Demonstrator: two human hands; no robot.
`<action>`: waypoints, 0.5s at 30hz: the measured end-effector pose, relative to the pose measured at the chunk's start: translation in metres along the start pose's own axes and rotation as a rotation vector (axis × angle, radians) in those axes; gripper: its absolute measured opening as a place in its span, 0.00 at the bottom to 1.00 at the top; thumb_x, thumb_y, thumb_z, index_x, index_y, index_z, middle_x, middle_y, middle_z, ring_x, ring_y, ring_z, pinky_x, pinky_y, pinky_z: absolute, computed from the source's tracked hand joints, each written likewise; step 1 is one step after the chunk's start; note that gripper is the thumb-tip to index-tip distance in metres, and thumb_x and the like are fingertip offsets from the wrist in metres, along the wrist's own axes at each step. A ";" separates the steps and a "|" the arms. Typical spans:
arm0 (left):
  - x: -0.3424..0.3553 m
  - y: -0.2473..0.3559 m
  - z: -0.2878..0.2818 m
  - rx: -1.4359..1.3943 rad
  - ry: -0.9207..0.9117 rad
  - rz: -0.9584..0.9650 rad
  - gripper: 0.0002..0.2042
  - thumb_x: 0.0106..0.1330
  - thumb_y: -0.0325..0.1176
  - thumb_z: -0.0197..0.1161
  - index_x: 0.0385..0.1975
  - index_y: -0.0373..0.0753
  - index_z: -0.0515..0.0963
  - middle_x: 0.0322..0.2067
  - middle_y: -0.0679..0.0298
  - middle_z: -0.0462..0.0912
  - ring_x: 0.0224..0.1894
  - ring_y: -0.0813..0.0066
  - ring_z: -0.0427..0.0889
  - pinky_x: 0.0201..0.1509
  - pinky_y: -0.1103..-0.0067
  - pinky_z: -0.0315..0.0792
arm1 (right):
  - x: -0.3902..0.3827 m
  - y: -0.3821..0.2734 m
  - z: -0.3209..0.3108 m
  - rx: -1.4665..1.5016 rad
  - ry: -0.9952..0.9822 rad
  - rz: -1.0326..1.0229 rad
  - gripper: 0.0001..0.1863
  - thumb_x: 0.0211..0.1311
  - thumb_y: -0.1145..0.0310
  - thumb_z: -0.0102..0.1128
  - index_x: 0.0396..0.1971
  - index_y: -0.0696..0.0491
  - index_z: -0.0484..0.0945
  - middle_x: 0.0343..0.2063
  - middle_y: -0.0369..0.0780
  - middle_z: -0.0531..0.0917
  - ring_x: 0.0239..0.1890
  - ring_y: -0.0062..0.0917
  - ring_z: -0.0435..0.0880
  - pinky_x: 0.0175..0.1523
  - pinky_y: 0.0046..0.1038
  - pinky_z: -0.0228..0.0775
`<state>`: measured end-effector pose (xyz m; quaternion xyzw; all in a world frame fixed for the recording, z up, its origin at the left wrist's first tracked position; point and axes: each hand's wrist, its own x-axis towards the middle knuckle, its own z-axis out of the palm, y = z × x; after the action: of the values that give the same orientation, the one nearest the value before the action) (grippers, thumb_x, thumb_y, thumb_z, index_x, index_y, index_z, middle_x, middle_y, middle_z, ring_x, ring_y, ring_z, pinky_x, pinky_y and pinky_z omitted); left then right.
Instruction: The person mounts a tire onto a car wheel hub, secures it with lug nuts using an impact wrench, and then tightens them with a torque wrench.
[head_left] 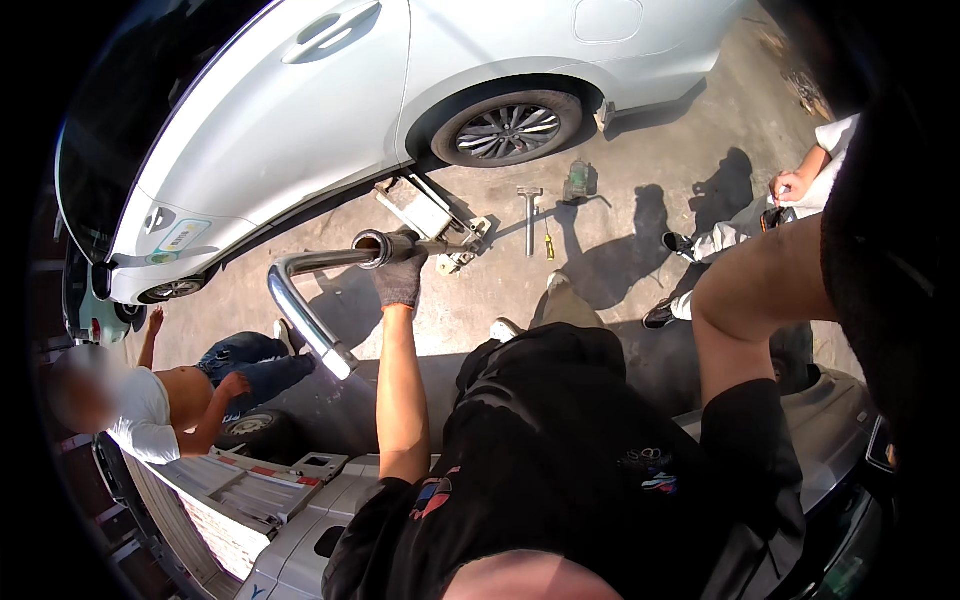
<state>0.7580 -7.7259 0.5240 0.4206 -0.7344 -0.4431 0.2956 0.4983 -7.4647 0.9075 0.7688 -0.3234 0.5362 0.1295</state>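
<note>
My left hand [402, 278], in a dark knitted glove, is closed around a metal pole beside its round collar. From the collar a bent, shiny chrome handle [302, 300] runs left and then down toward me. Beyond my hand, the pole reaches toward a pale floor jack [425, 215] at the side of the white car [290, 120]. My right arm [760, 290] is raised and bent at the right; its hand is out of view. On the ground past the jack lie a hammer [530, 215] and a screwdriver [549, 246] with a yellow handle.
A green bottle jack [577, 180] stands near the car's rear wheel [508, 130]. One person [165, 400] in jeans stands at the left. Another person's hand [790, 187] and legs show at the right. Behind me is a silver vehicle [300, 540] with a cargo bed.
</note>
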 end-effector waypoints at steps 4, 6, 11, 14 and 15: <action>0.008 0.016 0.009 0.248 -0.057 0.177 0.11 0.49 0.29 0.69 0.34 0.39 0.81 0.34 0.62 0.82 0.39 0.65 0.80 0.48 0.72 0.74 | -0.025 0.060 0.005 0.050 0.078 0.278 0.41 0.45 0.56 0.75 0.60 0.56 0.70 0.53 0.45 0.79 0.55 0.33 0.79 0.58 0.35 0.73; 0.013 0.023 0.003 0.355 -0.133 0.204 0.10 0.48 0.31 0.69 0.32 0.41 0.81 0.32 0.62 0.81 0.39 0.63 0.79 0.48 0.71 0.72 | -0.066 0.109 0.065 0.092 -0.061 0.598 0.41 0.44 0.55 0.75 0.60 0.56 0.70 0.52 0.46 0.79 0.55 0.33 0.80 0.58 0.35 0.73; 0.018 -0.026 0.005 0.574 -0.213 0.177 0.08 0.54 0.36 0.65 0.24 0.39 0.75 0.26 0.62 0.77 0.35 0.64 0.77 0.42 0.74 0.71 | -0.157 0.139 0.251 0.435 -0.416 0.714 0.41 0.43 0.54 0.72 0.60 0.49 0.68 0.51 0.50 0.77 0.54 0.44 0.77 0.59 0.39 0.70; -0.011 -0.019 0.063 -0.020 0.423 -0.203 0.07 0.56 0.33 0.61 0.23 0.38 0.74 0.24 0.63 0.77 0.32 0.65 0.77 0.37 0.74 0.70 | -0.191 0.140 0.261 0.477 -0.171 0.725 0.19 0.41 0.55 0.69 0.33 0.49 0.78 0.30 0.44 0.83 0.39 0.40 0.83 0.45 0.38 0.74; -0.011 -0.028 0.065 0.181 0.525 -0.201 0.06 0.56 0.32 0.61 0.23 0.37 0.75 0.25 0.63 0.77 0.31 0.66 0.77 0.37 0.74 0.70 | -0.192 0.140 0.242 0.480 -0.217 0.712 0.19 0.42 0.55 0.68 0.32 0.49 0.78 0.29 0.44 0.83 0.39 0.39 0.83 0.44 0.38 0.74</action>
<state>0.7209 -7.6969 0.4701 0.6162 -0.6242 -0.2787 0.3912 0.5465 -7.6339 0.6174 0.6694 -0.4464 0.5236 -0.2801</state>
